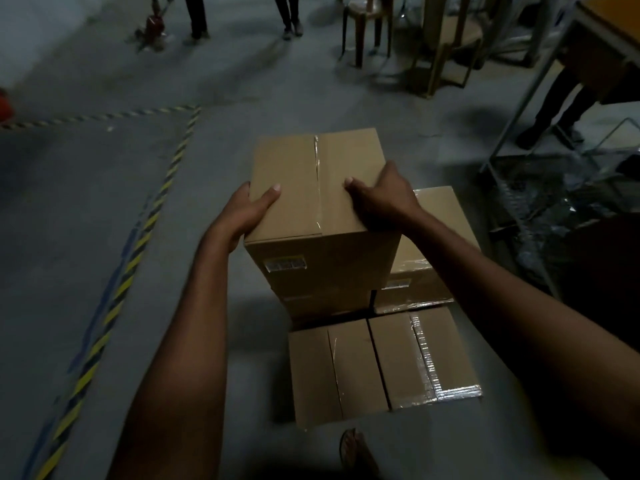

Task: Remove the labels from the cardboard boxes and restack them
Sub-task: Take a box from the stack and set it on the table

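I see left hand [251, 207], right hand [386, 195] gripping box [304, 174] by sides, thumbs on top. Label [285, 265] below grip, near face. Stack [381, 358] beneath.

Left of the taped brown cardboard box [311, 188] topping the stack, the bare grey concrete floor [86, 220] lies open, crossed only by flat yellow-and-black striped tape [152, 216]. The right is hemmed in: lower brown cardboard boxes [440, 202] just beside, then a slanting grey metal frame [523, 109]. Beyond, brown chairs [367, 26] stand well apart.
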`<action>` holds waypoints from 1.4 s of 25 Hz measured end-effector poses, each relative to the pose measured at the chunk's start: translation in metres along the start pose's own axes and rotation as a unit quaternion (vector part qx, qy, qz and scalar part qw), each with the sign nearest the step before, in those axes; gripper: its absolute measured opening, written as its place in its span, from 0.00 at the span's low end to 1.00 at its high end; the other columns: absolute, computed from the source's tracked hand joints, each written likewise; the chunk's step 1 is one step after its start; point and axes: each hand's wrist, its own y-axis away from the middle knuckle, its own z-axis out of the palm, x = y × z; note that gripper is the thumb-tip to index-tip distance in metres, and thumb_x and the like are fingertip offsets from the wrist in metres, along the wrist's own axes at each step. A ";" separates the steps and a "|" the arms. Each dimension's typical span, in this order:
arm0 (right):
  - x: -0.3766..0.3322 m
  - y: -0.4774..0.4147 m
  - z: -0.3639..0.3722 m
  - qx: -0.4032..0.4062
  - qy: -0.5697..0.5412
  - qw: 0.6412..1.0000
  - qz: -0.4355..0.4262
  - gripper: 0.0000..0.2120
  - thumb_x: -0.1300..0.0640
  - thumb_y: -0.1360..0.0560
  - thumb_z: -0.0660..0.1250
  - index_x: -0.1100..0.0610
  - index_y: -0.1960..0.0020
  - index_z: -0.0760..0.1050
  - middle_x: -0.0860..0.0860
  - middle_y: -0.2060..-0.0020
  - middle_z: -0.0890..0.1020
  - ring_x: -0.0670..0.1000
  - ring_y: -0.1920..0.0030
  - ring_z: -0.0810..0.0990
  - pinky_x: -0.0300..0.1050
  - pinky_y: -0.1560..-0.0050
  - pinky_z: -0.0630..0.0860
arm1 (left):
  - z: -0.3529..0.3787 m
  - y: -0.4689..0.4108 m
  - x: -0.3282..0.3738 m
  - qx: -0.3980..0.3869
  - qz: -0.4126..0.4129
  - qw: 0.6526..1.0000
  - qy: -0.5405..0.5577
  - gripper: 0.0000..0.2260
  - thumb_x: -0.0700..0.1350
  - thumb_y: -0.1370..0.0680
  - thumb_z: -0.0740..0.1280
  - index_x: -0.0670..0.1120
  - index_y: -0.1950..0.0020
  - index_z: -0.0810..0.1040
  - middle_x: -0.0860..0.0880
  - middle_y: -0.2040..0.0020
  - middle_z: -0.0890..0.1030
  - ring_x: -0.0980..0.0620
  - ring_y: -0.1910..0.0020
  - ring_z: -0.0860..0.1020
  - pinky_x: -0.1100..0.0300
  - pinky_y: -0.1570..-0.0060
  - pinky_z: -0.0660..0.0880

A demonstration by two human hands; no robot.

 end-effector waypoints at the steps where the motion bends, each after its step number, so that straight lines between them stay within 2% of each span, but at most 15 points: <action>1: 0.000 -0.004 0.000 -0.007 -0.020 1.000 0.011 0.36 0.41 0.24 0.75 0.56 0.26 0.62 0.55 0.33 0.75 0.58 0.36 0.77 0.52 0.44 0.78 | 0.000 -0.003 0.001 -0.005 0.005 1.000 0.018 0.32 0.64 0.22 0.68 0.49 0.23 0.67 0.47 0.33 0.78 0.47 0.40 0.80 0.47 0.41 0.79; 3: -0.001 -0.012 0.000 -0.021 -0.064 0.997 0.037 0.40 0.42 0.27 0.78 0.54 0.25 0.61 0.54 0.35 0.75 0.57 0.38 0.77 0.54 0.44 0.81 | 0.003 -0.008 0.003 0.009 0.010 0.999 0.045 0.33 0.64 0.23 0.70 0.48 0.24 0.67 0.47 0.35 0.79 0.48 0.42 0.81 0.48 0.42 0.79; 5: -0.002 -0.017 -0.005 -0.053 -0.111 0.989 0.078 0.43 0.44 0.30 0.81 0.53 0.25 0.61 0.52 0.37 0.75 0.54 0.41 0.77 0.51 0.51 0.81 | 0.008 -0.009 0.006 0.016 -0.004 0.997 0.074 0.31 0.62 0.24 0.72 0.47 0.28 0.70 0.47 0.37 0.80 0.49 0.45 0.82 0.52 0.47 0.80; 8: 0.000 -0.020 -0.013 -0.116 -0.141 0.979 0.088 0.38 0.45 0.30 0.81 0.55 0.28 0.68 0.52 0.40 0.79 0.54 0.44 0.81 0.45 0.57 0.79 | 0.012 -0.003 0.008 0.012 -0.025 0.994 0.107 0.25 0.59 0.24 0.74 0.48 0.34 0.73 0.46 0.40 0.82 0.51 0.49 0.83 0.58 0.56 0.80; 12: 0.010 -0.003 -0.032 -0.109 -0.181 0.973 0.090 0.41 0.44 0.32 0.83 0.53 0.26 0.67 0.53 0.38 0.79 0.55 0.43 0.82 0.48 0.54 0.82 | 0.019 0.021 0.025 0.015 0.014 0.995 0.096 0.29 0.58 0.24 0.74 0.48 0.28 0.71 0.48 0.40 0.82 0.52 0.47 0.83 0.60 0.56 0.80; 15: 0.028 0.035 -0.069 -0.057 -0.219 0.971 0.070 0.42 0.44 0.34 0.84 0.51 0.28 0.68 0.51 0.39 0.79 0.53 0.42 0.81 0.51 0.47 0.82 | 0.041 0.054 0.049 0.019 0.075 0.994 0.074 0.29 0.59 0.24 0.74 0.49 0.27 0.71 0.53 0.41 0.80 0.56 0.46 0.81 0.61 0.52 0.79; 18: 0.057 0.090 -0.117 0.014 -0.245 0.968 0.054 0.28 0.49 0.30 0.82 0.48 0.37 0.71 0.46 0.45 0.81 0.47 0.46 0.82 0.46 0.49 0.82 | 0.089 0.094 0.071 -0.004 0.123 0.990 0.070 0.27 0.56 0.23 0.73 0.49 0.27 0.71 0.55 0.42 0.80 0.62 0.46 0.80 0.68 0.53 0.78; 21: 0.107 0.150 -0.167 0.077 -0.264 0.959 0.064 0.37 0.49 0.32 0.84 0.53 0.29 0.71 0.48 0.40 0.82 0.46 0.43 0.82 0.43 0.46 0.81 | 0.155 0.142 0.082 -0.046 0.149 0.986 0.064 0.28 0.56 0.23 0.74 0.48 0.27 0.71 0.55 0.40 0.80 0.63 0.45 0.80 0.70 0.49 0.78; 23: 0.145 0.194 -0.197 0.110 -0.266 0.955 0.075 0.40 0.49 0.31 0.82 0.53 0.25 0.67 0.46 0.40 0.80 0.44 0.45 0.81 0.38 0.52 0.79 | 0.201 0.174 0.084 -0.081 0.159 0.983 0.051 0.29 0.58 0.24 0.74 0.49 0.27 0.71 0.56 0.39 0.80 0.64 0.44 0.79 0.70 0.48 0.78; 25: 0.190 0.242 -0.223 0.154 -0.269 0.945 0.107 0.41 0.49 0.30 0.81 0.52 0.24 0.64 0.42 0.45 0.77 0.43 0.49 0.79 0.36 0.58 0.75 | 0.251 0.209 0.084 -0.124 0.158 0.979 0.039 0.27 0.57 0.23 0.74 0.51 0.29 0.70 0.61 0.42 0.79 0.68 0.47 0.78 0.74 0.54 0.76; 27: 0.240 0.285 -0.239 0.192 -0.282 0.929 0.141 0.41 0.50 0.30 0.82 0.52 0.24 0.64 0.43 0.46 0.77 0.44 0.49 0.79 0.39 0.56 0.78 | 0.300 0.239 0.077 -0.173 0.147 0.973 0.034 0.24 0.56 0.23 0.74 0.54 0.31 0.70 0.63 0.45 0.78 0.70 0.50 0.78 0.76 0.56 0.75; 29: 0.294 0.325 -0.246 0.232 -0.305 0.907 0.176 0.42 0.50 0.32 0.83 0.53 0.24 0.66 0.49 0.41 0.80 0.52 0.45 0.83 0.44 0.57 0.82 | 0.348 0.266 0.066 -0.219 0.147 0.964 0.022 0.24 0.53 0.23 0.75 0.52 0.30 0.71 0.62 0.45 0.79 0.71 0.51 0.79 0.75 0.56 0.75; 31: 0.346 0.361 -0.250 0.269 -0.317 0.884 0.212 0.45 0.47 0.34 0.85 0.51 0.24 0.66 0.51 0.40 0.82 0.56 0.44 0.84 0.48 0.61 0.82 | 0.396 0.289 0.057 -0.271 0.139 0.952 -0.009 0.27 0.53 0.23 0.75 0.51 0.27 0.70 0.58 0.42 0.78 0.65 0.47 0.79 0.71 0.56 0.75; 33: 0.386 0.394 -0.247 0.283 -0.321 0.866 0.259 0.47 0.45 0.35 0.84 0.49 0.24 0.65 0.50 0.38 0.80 0.56 0.42 0.83 0.51 0.57 0.81 | 0.438 0.304 0.045 -0.330 0.108 0.936 -0.049 0.32 0.54 0.23 0.74 0.51 0.23 0.65 0.54 0.38 0.75 0.55 0.42 0.77 0.64 0.53 0.73; 35: 0.422 0.426 -0.247 0.298 -0.331 0.848 0.287 0.45 0.44 0.36 0.84 0.51 0.25 0.68 0.51 0.37 0.81 0.55 0.40 0.82 0.55 0.48 0.83 | 0.479 0.320 0.033 -0.386 0.076 0.915 -0.092 0.34 0.56 0.23 0.74 0.51 0.22 0.63 0.51 0.34 0.74 0.51 0.40 0.75 0.57 0.48 0.73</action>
